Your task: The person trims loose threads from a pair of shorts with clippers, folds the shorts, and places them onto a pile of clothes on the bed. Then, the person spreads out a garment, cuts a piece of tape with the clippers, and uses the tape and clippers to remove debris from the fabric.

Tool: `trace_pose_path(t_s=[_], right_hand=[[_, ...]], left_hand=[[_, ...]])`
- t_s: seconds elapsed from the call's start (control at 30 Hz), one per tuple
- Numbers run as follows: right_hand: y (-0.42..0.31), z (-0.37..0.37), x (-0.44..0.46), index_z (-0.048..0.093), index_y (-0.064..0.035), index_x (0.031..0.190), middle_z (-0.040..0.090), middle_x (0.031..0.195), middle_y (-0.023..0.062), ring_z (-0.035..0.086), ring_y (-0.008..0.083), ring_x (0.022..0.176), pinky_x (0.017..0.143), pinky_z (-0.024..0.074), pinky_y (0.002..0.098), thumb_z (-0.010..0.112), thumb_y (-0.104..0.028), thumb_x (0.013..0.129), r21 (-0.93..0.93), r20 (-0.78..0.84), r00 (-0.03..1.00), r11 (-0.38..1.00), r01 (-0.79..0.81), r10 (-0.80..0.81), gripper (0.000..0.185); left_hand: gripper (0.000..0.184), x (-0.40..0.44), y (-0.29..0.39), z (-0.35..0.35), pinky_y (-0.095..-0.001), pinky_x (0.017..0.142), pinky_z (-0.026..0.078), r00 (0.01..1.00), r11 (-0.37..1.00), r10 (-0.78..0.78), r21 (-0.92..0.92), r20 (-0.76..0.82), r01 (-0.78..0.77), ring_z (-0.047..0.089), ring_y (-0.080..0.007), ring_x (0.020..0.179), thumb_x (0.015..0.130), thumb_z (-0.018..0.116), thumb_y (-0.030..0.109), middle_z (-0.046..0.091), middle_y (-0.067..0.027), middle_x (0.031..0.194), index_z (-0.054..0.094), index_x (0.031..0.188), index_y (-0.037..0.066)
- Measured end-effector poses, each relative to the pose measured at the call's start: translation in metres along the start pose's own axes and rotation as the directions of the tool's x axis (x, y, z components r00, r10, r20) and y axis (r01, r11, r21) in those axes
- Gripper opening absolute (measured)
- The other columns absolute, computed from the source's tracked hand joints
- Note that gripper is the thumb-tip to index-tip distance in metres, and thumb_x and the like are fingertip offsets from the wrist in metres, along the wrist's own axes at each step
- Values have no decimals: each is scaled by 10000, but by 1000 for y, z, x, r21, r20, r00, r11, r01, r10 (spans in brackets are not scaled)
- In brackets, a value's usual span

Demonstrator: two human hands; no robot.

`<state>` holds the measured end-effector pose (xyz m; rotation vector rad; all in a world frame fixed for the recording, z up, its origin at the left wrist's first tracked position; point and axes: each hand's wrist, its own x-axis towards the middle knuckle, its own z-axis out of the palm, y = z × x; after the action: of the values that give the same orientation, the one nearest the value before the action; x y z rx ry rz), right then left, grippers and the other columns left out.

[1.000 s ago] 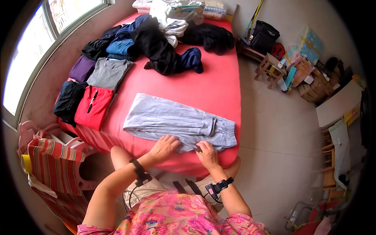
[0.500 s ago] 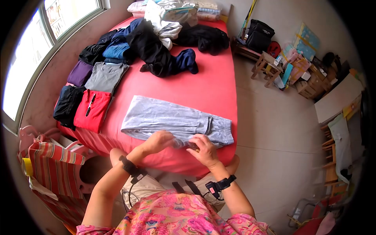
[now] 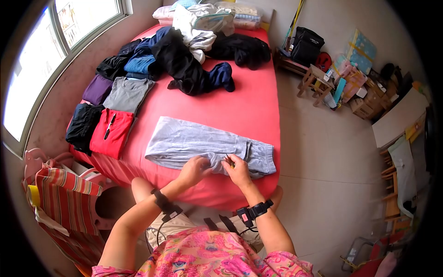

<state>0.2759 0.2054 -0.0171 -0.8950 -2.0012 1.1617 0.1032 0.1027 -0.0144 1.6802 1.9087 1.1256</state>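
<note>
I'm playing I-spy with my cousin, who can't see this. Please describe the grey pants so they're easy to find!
Find the big, pinkish-red, cloth-covered bed. Along its near edge lie long, pale grey cloth pants. Unlike the darker grey folded cloth shirt farther left, they stretch out sideways, with a gathered grey waistband at the right end.

left: bright window (image 3: 34, 69) | right: pale floor (image 3: 323, 147), wooden stool (image 3: 318, 74)

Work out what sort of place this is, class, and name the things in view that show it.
Probably a bedroom in a home: a wide, pink-covered bed stands beside a window, and grey trousers lie on it near a folded red garment.
</note>
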Motion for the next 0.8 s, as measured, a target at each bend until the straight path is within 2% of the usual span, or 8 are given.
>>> trace_pose_path(t_s=[0.07,0.17,0.3,0.43,0.5,0.67,0.77,0.8], right_hand=[[-2,-3,-4,617,9,887,635,788,70,577,123,722,690,474,281,688,-109,826,-67,13,999,997,31,-30,150],[-2,-8,-11,621,-30,873,629,857,114,602,279,791,679,479,363,710,-145,794,-50,5,991,990,134,-133,166],[-19,-26,-28,635,-69,896,630,919,79,601,257,857,709,497,365,745,-162,754,-257,-94,952,931,260,-292,202],[-31,-29,-44,632,-114,974,624,1002,29,596,223,941,749,528,324,798,-187,660,-364,77,894,823,437,-441,362],[-31,-23,-50,627,-118,986,620,1049,13,585,206,976,756,536,308,799,-183,631,-373,326,836,752,543,-442,400],[11,-9,-58,644,-112,930,637,1047,-15,581,186,990,696,552,306,665,-20,640,-382,431,800,719,581,-418,306],[10,-6,-59,647,-107,902,647,1011,-15,584,180,986,666,554,307,615,29,623,-360,390,813,741,567,-432,312],[6,-7,-59,646,-108,903,650,996,-13,588,178,980,670,555,308,622,23,626,-369,395,810,732,572,-434,307]], left_hand=[[226,8,-1,-4,-397,719,495,990,992,-84,-84,115,94,620,-314,791,784,715,232,616,-142,839,662,885,36],[220,6,-1,-8,-381,710,490,953,970,-100,-183,287,157,620,-314,784,789,717,219,627,-153,828,661,880,27],[221,-12,15,-26,-373,673,485,901,999,19,-47,433,2,618,-328,744,797,718,233,634,-177,775,651,815,24],[251,-35,-5,-10,-407,624,463,865,986,162,-43,475,-161,598,-341,691,789,711,249,610,-155,714,611,742,23],[250,-37,-8,-8,-412,612,453,865,981,193,-74,462,-179,581,-343,661,783,712,238,590,-153,689,601,730,21],[193,-32,0,-27,-344,654,493,753,993,90,-117,651,-18,630,-265,692,835,677,219,659,-116,764,670,885,33],[201,-18,10,-37,-321,685,506,861,963,12,-237,508,126,647,-222,738,870,644,216,681,-102,840,677,981,52],[212,-14,1,-35,-341,722,505,893,987,46,-157,449,28,640,-236,812,908,593,220,674,-109,914,665,1023,56]])
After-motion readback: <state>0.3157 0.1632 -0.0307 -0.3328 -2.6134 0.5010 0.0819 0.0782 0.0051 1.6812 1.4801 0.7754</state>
